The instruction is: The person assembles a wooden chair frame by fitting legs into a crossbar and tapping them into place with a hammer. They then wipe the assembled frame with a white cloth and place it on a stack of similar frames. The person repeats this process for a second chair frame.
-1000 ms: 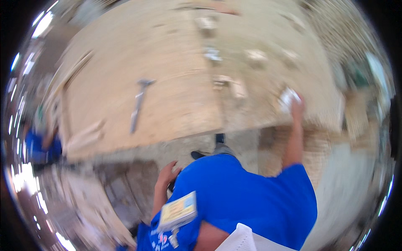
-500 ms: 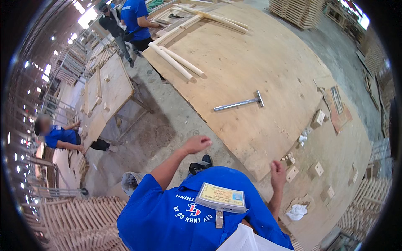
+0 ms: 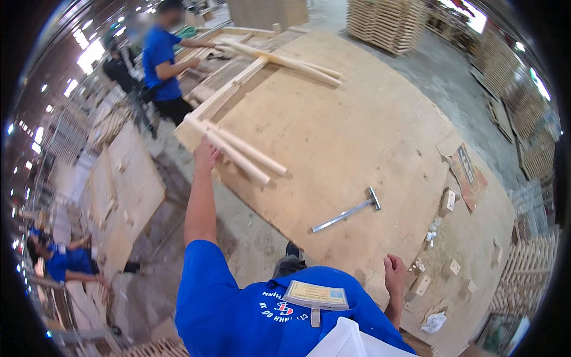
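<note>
My left arm stretches out over the table's left edge, and my left hand (image 3: pixel 206 153) is at the near corner of a pale wooden frame (image 3: pixel 238 80) with round legs. The fingers meet the side of the nearer round leg (image 3: pixel 238 156); whether they close around it I cannot make out. My right hand (image 3: pixel 394 273) hovers by the table's near edge, its fingers curled in with nothing visible in them. Between the hands lies a T-shaped metal tool (image 3: pixel 348 214) on the plywood tabletop (image 3: pixel 345 137).
Drilled wooden blocks (image 3: pixel 449 201), a cardboard piece (image 3: pixel 467 175) and a crumpled white wad (image 3: pixel 434 322) lie on the right. A co-worker in blue (image 3: pixel 163 59) stands at the frame's far end. Another person (image 3: pixel 71 259) works at a lower table (image 3: pixel 134 184) to the left.
My left hand has swung forward and left from in front of my body to the wooden frame's leg. The right hand stays near the table edge. The whole view has shifted.
</note>
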`<action>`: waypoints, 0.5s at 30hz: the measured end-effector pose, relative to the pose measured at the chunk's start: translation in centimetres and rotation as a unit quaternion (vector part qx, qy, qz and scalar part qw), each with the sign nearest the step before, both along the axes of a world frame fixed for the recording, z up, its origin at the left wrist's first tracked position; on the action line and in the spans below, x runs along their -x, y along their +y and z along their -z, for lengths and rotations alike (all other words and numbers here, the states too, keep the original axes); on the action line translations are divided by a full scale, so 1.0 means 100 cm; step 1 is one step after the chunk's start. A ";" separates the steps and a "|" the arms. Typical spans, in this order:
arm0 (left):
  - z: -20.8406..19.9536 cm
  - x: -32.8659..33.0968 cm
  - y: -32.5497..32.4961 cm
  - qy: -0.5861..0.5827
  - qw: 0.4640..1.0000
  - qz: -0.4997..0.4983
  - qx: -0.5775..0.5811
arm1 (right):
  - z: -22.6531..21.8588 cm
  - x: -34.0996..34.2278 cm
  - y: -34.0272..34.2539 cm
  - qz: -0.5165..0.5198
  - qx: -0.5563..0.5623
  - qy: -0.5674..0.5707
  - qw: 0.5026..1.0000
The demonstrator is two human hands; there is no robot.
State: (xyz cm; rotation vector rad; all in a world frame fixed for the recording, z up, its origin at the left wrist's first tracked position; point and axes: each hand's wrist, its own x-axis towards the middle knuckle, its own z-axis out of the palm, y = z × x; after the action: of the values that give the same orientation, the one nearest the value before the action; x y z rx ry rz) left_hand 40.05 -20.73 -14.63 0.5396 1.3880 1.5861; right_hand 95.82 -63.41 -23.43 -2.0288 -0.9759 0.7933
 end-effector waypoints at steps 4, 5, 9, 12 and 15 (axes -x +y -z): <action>0.022 0.016 0.064 0.029 0.994 0.008 0.101 | -0.009 0.045 0.017 0.077 0.026 0.013 0.997; 0.025 0.015 0.078 0.052 0.995 -0.010 0.089 | -0.009 0.058 0.022 0.086 0.033 0.022 0.995; 0.034 0.017 0.106 0.101 0.993 -0.062 -0.019 | -0.010 0.091 0.030 0.074 0.056 0.018 0.996; 0.027 0.035 0.112 0.057 0.995 0.077 0.005 | -0.017 0.093 0.034 0.053 0.106 -0.038 0.992; 0.004 0.038 0.106 -0.036 0.997 0.053 -0.043 | -0.030 0.084 0.049 0.039 0.089 -0.051 0.994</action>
State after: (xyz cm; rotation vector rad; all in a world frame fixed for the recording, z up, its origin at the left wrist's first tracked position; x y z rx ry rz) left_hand 36.27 -10.15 -15.07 0.5922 1.2228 1.5698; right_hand 87.46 -58.53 -20.39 -2.2661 -0.9028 0.7632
